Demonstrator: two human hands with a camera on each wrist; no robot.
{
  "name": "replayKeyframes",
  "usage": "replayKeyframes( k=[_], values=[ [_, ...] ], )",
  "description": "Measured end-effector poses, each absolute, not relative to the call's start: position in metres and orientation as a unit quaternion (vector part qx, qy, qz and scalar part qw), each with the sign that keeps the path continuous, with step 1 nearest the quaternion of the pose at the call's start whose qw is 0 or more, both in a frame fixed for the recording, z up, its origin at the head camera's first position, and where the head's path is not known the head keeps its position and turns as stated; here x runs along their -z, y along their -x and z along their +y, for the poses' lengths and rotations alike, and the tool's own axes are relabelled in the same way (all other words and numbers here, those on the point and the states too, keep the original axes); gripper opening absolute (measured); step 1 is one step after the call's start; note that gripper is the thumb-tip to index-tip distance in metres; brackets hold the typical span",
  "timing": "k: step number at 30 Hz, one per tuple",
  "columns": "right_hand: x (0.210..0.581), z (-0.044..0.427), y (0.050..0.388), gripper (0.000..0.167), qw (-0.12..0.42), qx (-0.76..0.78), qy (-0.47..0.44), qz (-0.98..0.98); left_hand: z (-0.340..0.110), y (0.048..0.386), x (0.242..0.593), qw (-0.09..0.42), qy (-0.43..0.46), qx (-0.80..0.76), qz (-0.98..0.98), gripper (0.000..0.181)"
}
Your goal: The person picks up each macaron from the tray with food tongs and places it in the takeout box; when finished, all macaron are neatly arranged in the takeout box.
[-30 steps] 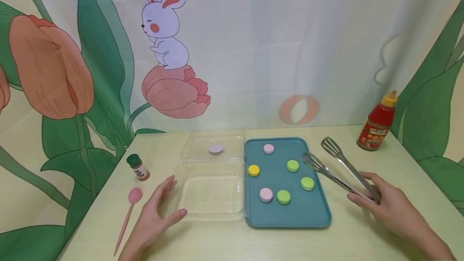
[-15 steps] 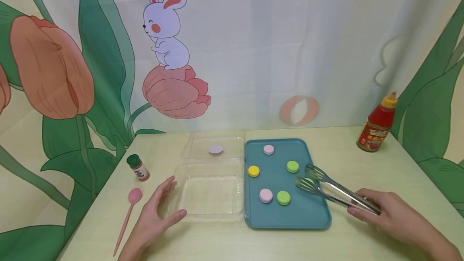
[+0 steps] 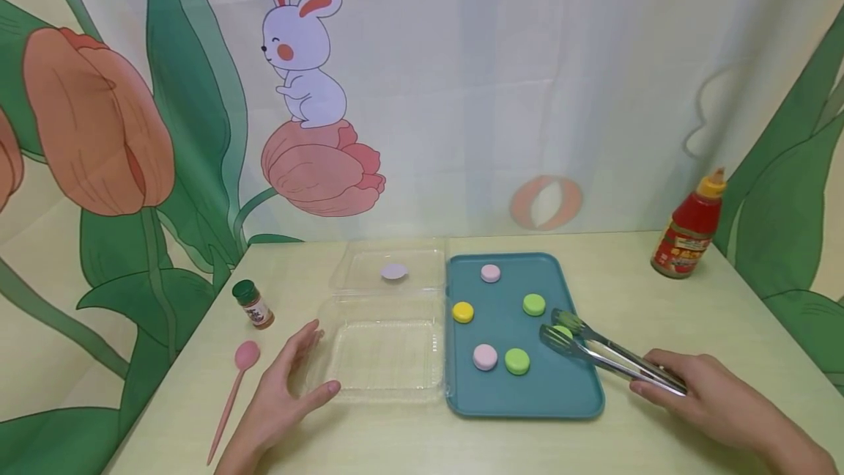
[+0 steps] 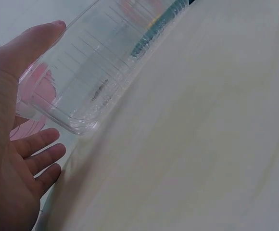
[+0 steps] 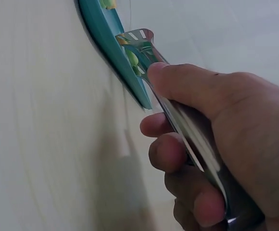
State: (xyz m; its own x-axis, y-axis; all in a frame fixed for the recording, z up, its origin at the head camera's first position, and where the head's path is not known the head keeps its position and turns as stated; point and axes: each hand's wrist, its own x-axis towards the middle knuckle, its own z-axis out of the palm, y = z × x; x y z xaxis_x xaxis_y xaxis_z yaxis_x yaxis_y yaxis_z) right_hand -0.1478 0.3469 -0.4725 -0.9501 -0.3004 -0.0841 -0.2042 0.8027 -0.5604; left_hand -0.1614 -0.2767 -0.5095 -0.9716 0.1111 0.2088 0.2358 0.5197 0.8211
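Observation:
My right hand (image 3: pixel 708 398) grips metal tongs (image 3: pixel 616 358), thumb on one arm and fingers curled under the other in the right wrist view. The slotted tong heads stand on both sides of a green macaron (image 3: pixel 562 333) near the right edge of a teal tray (image 3: pixel 527 402); whether they touch it I cannot tell. Other macarons lie on the tray: green (image 3: pixel 517 361), pink (image 3: pixel 484 357) and yellow (image 3: pixel 463 312). My left hand (image 3: pixel 280 387) is at the left side of a clear plastic clamshell box (image 3: pixel 389 358), fingers spread and relaxed. The box lid lies folded back.
A pink spoon (image 3: pixel 247 355) and a small green-capped jar (image 3: pixel 253 305) are left of the box. At the back right stands a red sauce bottle (image 3: pixel 689 229). A printed curtain (image 3: pixel 448 94) hangs behind the table. A pale round sticker (image 3: pixel 394 271) shows at the lid.
The tongs came down and left onto the tray, around the right-hand green macaron, and their heads drew closer together. My left hand has stayed in place.

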Motion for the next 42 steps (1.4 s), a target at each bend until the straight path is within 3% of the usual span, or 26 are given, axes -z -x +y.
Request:
replayKeyframes(
  k=[11, 20, 30, 42],
  values=[
    [0.466, 0.345, 0.149, 0.029, 0.119, 0.284, 0.104, 0.946, -0.275, 0.160, 0.507, 0.057, 0.090, 0.475, -0.874, 0.098],
    [0.460, 0.339, 0.149, 0.012, 0.015, 0.277, 0.194, 0.941, -0.275, 0.160, 0.505, 0.048, 0.081, 0.474, -0.875, 0.099],
    [0.430, 0.310, 0.169, 0.016, 0.035, 0.288, 0.238, 0.927, -0.275, 0.159, 0.506, 0.047, 0.080, 0.470, -0.878, 0.100],
    [0.394, 0.237, 0.205, 0.033, 0.074, 0.288, 0.276, 0.914, -0.274, 0.159, 0.505, 0.039, 0.067, 0.459, -0.885, 0.101]
  ],
)
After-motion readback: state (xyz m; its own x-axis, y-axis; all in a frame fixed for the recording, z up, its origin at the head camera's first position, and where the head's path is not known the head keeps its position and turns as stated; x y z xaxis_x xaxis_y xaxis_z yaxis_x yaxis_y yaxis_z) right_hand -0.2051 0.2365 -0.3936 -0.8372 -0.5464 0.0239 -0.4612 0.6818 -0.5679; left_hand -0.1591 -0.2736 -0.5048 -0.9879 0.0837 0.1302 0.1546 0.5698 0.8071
